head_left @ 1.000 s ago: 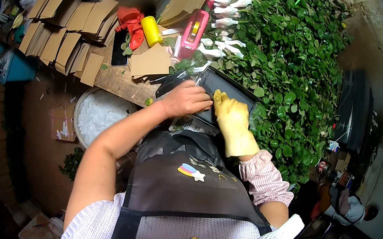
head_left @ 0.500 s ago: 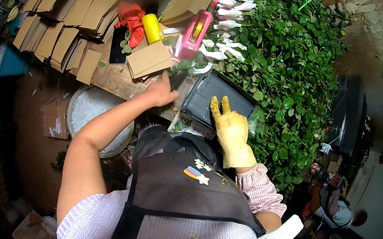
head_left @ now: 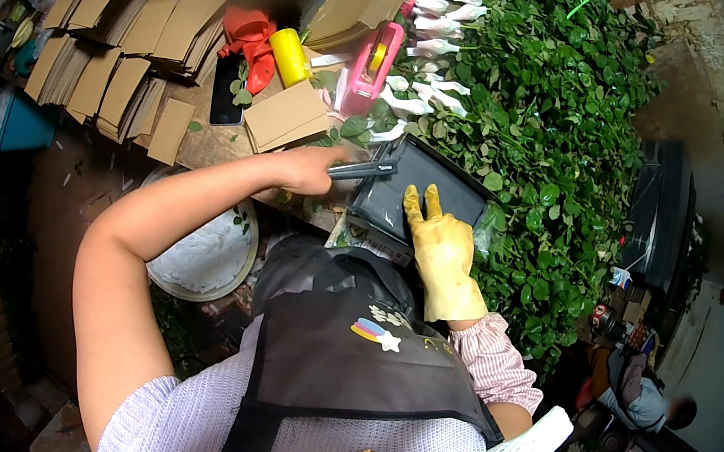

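My bare left hand (head_left: 309,169) is closed around a dark grey stapler (head_left: 362,170), whose front end reaches over the left edge of a black tray (head_left: 386,194). In a yellow rubber glove, my right hand (head_left: 441,249) rests on the tray, two fingers stretched forward and apart, holding nothing. Thin clear plastic shows around the tray's edges. Just beyond my left hand lie flat brown cardboard pieces (head_left: 287,118) and a few loose green leaves. A pink tape dispenser (head_left: 372,70) with a yellow roll stands past the tray.
Leafy green stems (head_left: 545,161) are piled on the right, with white-wrapped flower heads (head_left: 438,28) along their left side. Cardboard stacks (head_left: 115,41), a phone (head_left: 229,94), a yellow roll (head_left: 289,58) and red material (head_left: 248,39) occupy the left. A white tub (head_left: 209,253) stands below the table.
My left hand has come back from beside the cardboard and now holds the stapler at the tray's left edge; its elbow has swung outward. My right hand stays on the tray.
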Demonstrator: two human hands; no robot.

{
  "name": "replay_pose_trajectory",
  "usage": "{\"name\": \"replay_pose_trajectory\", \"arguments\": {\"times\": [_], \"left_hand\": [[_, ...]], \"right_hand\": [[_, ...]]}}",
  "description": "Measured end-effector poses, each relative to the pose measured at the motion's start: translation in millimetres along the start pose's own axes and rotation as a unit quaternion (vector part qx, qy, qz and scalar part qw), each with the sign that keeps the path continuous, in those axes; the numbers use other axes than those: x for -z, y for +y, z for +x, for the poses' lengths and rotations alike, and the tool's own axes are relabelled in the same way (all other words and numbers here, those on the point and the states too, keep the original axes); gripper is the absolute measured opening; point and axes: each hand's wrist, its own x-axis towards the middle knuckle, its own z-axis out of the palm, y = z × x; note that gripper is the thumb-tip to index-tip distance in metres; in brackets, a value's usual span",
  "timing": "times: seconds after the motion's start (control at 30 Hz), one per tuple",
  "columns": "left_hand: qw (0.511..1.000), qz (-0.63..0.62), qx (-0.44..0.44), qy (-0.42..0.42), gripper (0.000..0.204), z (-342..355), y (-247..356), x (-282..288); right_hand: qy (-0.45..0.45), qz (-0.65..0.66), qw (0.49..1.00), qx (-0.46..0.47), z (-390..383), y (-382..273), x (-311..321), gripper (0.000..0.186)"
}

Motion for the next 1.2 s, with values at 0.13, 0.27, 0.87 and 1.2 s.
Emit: {"name": "replay_pose_trajectory", "arguments": {"times": [0.13, 0.27, 0.87, 1.2], "left_hand": [[0.989, 0.143, -0.013, 0.02, 0.051, 5.4, 1.7, -2.5], [0.967, 0.247, -0.002, 0.061, 0.043, 12.2, 1.7, -10.6], [0.72, 0.514, -0.305, 0.354, 0.008, -12.2, -43.9, -61.8], [0.75, 0.476, -0.415, 0.196, 0.006, 36.9, -46.7, -11.7]], "right_hand": [[-0.009, -0.005, 1.0, 0.001, 1.0, -0.8, 4.1, 0.073], [0.035, -0.009, 0.999, 0.007, 1.3, 0.4, -5.2, 0.071], [0.073, -0.015, 0.997, 0.019, 2.1, 1.5, -8.8, 0.072], [0.136, -0.01, 0.991, 0.014, -3.5, 3.2, -9.4, 0.068]]}}
